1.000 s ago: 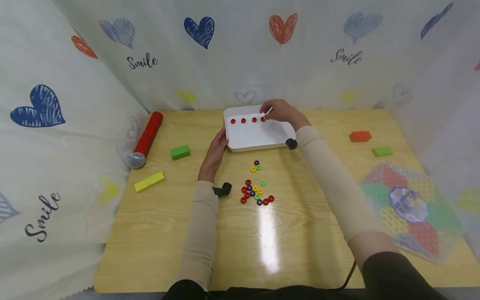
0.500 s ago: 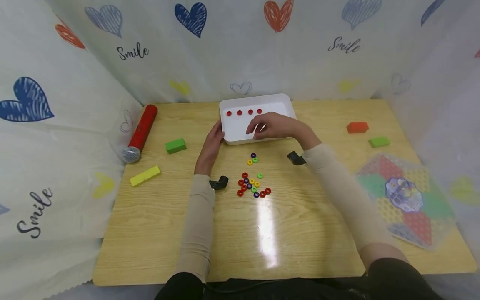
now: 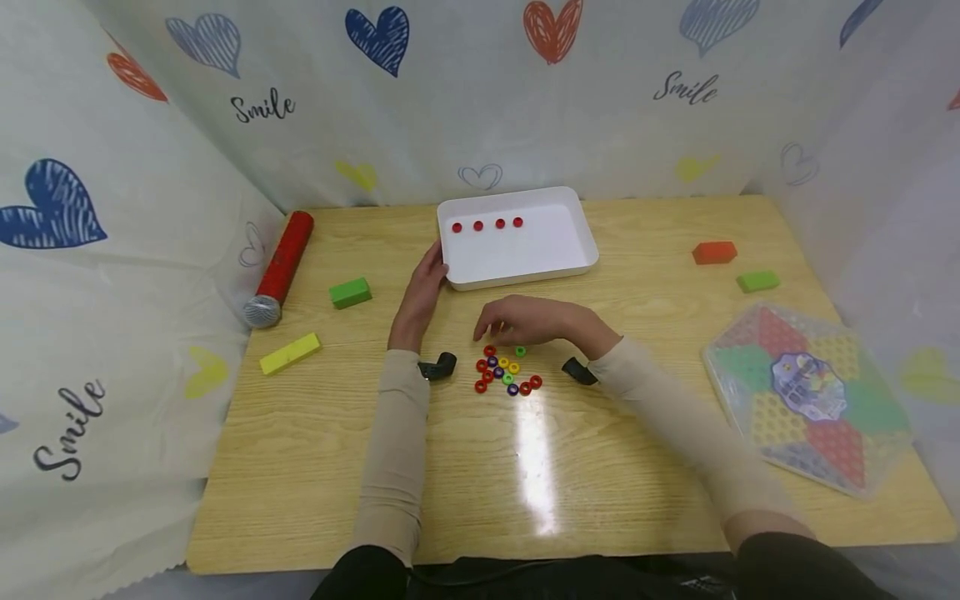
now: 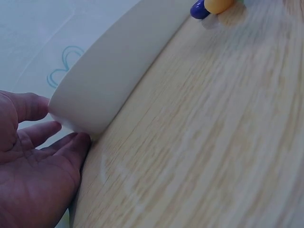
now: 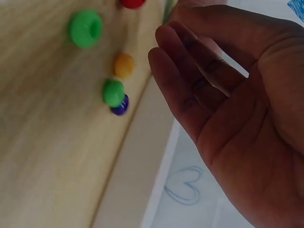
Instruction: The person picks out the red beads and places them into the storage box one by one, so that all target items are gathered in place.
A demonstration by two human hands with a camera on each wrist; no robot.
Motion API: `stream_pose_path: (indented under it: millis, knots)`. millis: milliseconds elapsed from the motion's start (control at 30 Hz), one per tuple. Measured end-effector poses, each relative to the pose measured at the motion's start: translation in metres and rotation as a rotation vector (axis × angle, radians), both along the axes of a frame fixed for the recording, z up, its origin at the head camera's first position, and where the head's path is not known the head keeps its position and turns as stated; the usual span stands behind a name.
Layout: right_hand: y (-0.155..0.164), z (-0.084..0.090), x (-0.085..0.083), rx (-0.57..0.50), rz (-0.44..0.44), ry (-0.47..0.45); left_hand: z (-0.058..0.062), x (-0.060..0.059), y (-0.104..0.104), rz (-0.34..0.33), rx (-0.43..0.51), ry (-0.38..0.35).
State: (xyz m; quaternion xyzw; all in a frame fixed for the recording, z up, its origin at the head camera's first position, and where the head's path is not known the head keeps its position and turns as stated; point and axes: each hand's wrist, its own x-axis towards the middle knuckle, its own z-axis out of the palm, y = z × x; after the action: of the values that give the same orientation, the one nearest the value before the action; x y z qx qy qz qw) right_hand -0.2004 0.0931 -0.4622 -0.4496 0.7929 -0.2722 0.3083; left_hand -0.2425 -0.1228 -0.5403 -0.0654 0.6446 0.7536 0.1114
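Coloured beads (image 3: 504,372) (under right hand (image 3: 536,321))

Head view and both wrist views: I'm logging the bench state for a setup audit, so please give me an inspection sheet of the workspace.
Surface: wooden table, glare patch near the front.
Job's things: white tray with four red beads in a row along its far side; loose pile of coloured beads in front of it.
Clutter: red microphone, green block, yellow block, orange block, second green block, checkers board.
Grippers: left hand touches the tray's left corner; right hand open over the pile, holding nothing.
Cables: dark cable at the table's front edge.
Surroundings: heart-printed curtain on three sides.
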Motion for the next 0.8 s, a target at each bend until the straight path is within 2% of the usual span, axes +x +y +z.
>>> stream_pose_path:
  millis: [200, 400, 800]
  knots:
    - [-0.005, -0.015, 0.009, -0.016, 0.003, 0.045, 0.002, 0.001, 0.0, 0.001, -0.005, -0.004]
    - [-0.005, -0.026, 0.011, 0.019, 0.01, 0.117, 0.002, 0.001, -0.001, 0.002, -0.014, -0.012]
    - [-0.004, -0.037, 0.017, 0.028, -0.036, 0.184, 0.005, 0.002, 0.001, 0.006, 0.012, -0.01]
